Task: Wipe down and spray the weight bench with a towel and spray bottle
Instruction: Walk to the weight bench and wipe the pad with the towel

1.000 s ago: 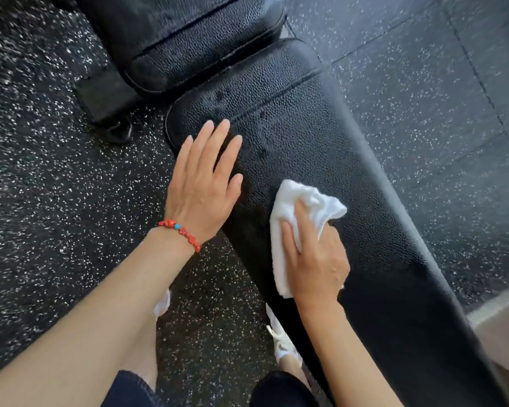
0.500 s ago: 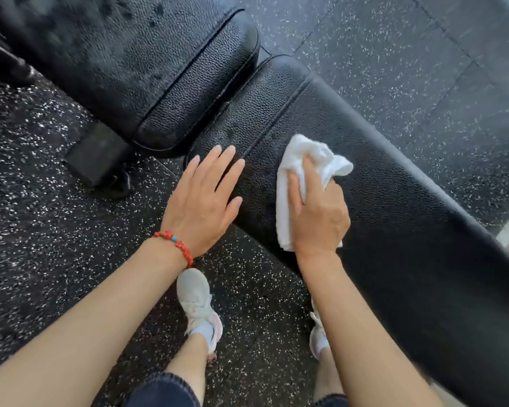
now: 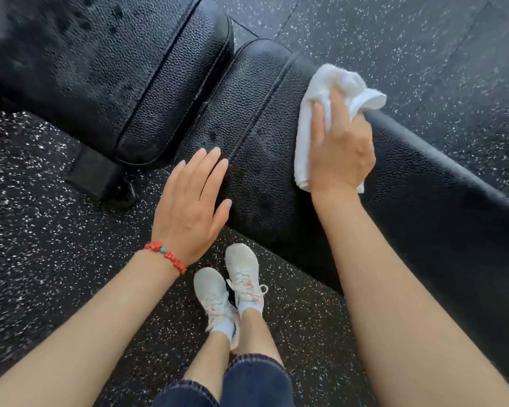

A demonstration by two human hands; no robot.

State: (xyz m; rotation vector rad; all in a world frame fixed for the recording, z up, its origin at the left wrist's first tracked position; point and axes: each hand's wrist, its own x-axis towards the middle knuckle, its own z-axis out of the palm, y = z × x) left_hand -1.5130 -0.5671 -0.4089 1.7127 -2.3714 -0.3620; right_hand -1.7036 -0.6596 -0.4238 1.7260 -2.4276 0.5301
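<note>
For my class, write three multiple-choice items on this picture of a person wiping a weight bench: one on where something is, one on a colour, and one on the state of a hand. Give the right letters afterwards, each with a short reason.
1. Where is the white towel?
A. On the speckled floor
B. On the long bench pad, under the right hand
C. Draped over the shoes

2. What colour is most of the bracelet on the left wrist?
A. Red
B. Green
C. Yellow

3. How is the left hand?
A. Curled round a spray bottle
B. Clenched in a fist
C. Open, with straight fingers at the pad's edge

Answers:
1 B: the right hand grips the towel against the long bench pad.
2 A: its beads are red, with one blue bead among them.
3 C: the fingers lie straight and hold nothing; no bottle is in view.
</note>
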